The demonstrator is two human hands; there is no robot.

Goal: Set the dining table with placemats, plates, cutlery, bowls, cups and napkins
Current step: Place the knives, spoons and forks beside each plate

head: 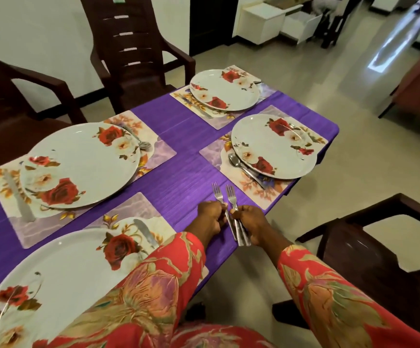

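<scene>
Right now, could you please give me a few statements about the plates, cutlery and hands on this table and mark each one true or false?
1. Four floral plates sit on placemats, such as the far right plate. True.
2. Both hands hold forks. True: the left hand and right hand grip the handles.
3. The tablecloth is green. False: it is purple.
4. A spoon lies beside the far right plate. True.
5. Cups stand on every placemat. False: no cups are visible.
</scene>
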